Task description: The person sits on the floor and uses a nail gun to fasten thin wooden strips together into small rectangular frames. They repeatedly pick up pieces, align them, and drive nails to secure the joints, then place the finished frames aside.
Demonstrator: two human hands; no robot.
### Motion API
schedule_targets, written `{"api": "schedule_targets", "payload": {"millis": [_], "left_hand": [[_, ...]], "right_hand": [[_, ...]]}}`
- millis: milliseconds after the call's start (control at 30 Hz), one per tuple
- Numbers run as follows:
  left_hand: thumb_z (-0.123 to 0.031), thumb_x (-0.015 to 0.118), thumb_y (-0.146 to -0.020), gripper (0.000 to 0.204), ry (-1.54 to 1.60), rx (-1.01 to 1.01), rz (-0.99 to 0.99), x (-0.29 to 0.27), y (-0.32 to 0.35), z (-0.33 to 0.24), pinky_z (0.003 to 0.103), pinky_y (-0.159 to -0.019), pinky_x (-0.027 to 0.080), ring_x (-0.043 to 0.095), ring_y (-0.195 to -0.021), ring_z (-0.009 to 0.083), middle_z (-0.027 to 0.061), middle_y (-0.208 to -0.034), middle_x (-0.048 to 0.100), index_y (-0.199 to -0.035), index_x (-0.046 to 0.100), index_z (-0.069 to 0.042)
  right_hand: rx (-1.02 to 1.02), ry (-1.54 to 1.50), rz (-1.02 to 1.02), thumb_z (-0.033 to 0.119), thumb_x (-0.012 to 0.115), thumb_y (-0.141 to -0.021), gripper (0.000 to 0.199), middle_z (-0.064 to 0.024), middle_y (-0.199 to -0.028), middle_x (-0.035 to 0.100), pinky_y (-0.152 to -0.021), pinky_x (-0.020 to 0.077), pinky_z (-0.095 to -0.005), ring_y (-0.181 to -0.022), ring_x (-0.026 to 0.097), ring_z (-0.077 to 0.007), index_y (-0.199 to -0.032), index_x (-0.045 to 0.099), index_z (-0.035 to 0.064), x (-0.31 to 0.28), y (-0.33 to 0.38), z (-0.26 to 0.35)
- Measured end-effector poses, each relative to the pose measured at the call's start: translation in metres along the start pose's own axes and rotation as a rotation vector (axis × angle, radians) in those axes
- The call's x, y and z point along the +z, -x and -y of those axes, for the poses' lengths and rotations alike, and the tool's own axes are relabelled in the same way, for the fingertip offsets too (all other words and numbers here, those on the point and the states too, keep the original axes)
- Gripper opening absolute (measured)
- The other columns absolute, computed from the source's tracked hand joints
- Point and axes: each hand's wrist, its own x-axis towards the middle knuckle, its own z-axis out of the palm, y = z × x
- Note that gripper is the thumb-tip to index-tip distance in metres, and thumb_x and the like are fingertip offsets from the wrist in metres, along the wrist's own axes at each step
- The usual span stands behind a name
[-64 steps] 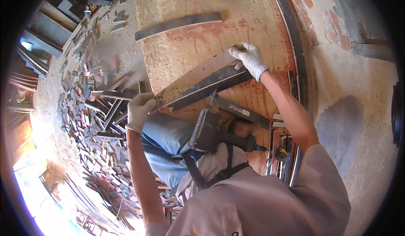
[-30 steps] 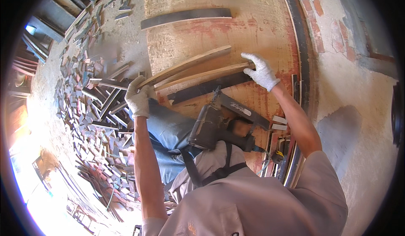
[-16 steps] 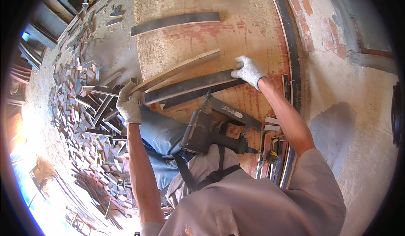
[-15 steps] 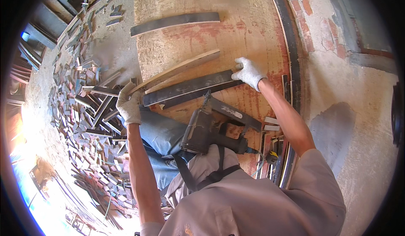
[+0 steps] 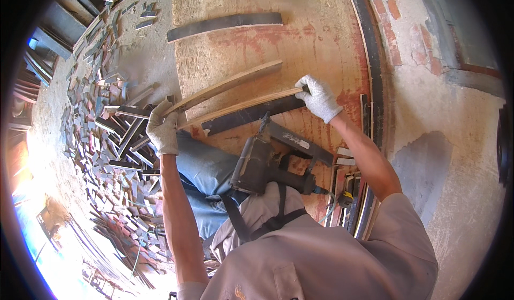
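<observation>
A long plywood strip (image 5: 241,106) lies between my gloved hands, its pale layered edge facing up. My right hand (image 5: 321,100) pinches its right end. My left hand (image 5: 161,129) is closed around the strips' left ends; whether it grips one or both is hidden. A second plywood strip (image 5: 230,84) slants away just beyond, its near end at my left fingers. Below the held strip, a black-faced strip (image 5: 257,114) lies on the board. Against my lap rests a dark nail gun (image 5: 273,166) with a hose attached.
Another black-faced strip (image 5: 225,25) lies farther off on the stained plywood board (image 5: 310,48). To the left spreads a heap of wood offcuts (image 5: 115,150). Long dark strips (image 5: 369,59) line the board's right edge, with a tape measure (image 5: 346,198) near my right side.
The strip in my hands has turned from its black face onto its edge, uncovering more of the black strip below. My right hand has shifted slightly right and down.
</observation>
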Motion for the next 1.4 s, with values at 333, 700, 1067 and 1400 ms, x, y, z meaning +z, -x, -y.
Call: {"api": "schedule_targets", "payload": {"millis": [333,700,1067,1400], "left_hand": [[0.014,0.071,-0.082,0.043,-0.052,0.065,-0.009,-0.003,0.001,-0.001,0.032,-0.095,0.059,0.071,-0.105,0.0193,0.0110,-0.116,0.074,-0.123,0.070,0.001],[0.014,0.072,-0.083,0.040,0.020,0.050,0.038,-0.002,0.002,-0.004,0.031,-0.093,0.059,0.070,-0.104,0.0183,0.0102,-0.116,0.074,-0.120,0.072,0.000],[0.010,0.072,-0.086,0.041,0.125,-0.040,0.059,0.018,0.000,-0.024,0.029,-0.086,0.060,0.072,-0.097,0.0183,0.0121,-0.110,0.074,-0.126,0.069,0.003],[0.008,0.072,-0.089,0.040,0.176,0.025,0.023,0.015,0.013,-0.018,0.033,-0.090,0.061,0.071,-0.102,0.0200,0.0114,-0.119,0.072,-0.128,0.067,0.002]], "right_hand": [[0.031,0.097,0.002,-0.004,0.071,-0.084,0.023,-0.0153,-0.097,0.071,-0.078,0.0552,-0.0426,-0.090,0.071,-0.0338,-0.104,0.065,0.0061,0.001,-0.007,-0.015],[-0.018,0.030,-0.092,-0.014,0.049,-0.083,0.058,-0.0152,-0.127,0.071,-0.102,0.0540,-0.0372,-0.120,0.068,-0.0277,-0.133,0.066,0.0116,0.002,-0.049,-0.005],[0.195,-0.377,0.187,-0.012,0.051,-0.082,0.054,-0.0047,-0.122,0.069,-0.092,0.0518,-0.0283,-0.105,0.062,-0.0133,-0.131,0.066,0.0056,-0.003,-0.064,-0.037],[0.265,-0.622,-0.047,0.002,0.076,-0.089,0.044,-0.0034,-0.118,0.070,-0.087,0.0550,-0.0249,-0.101,0.063,-0.0098,-0.131,0.067,0.0066,-0.021,-0.039,0.005]]}}
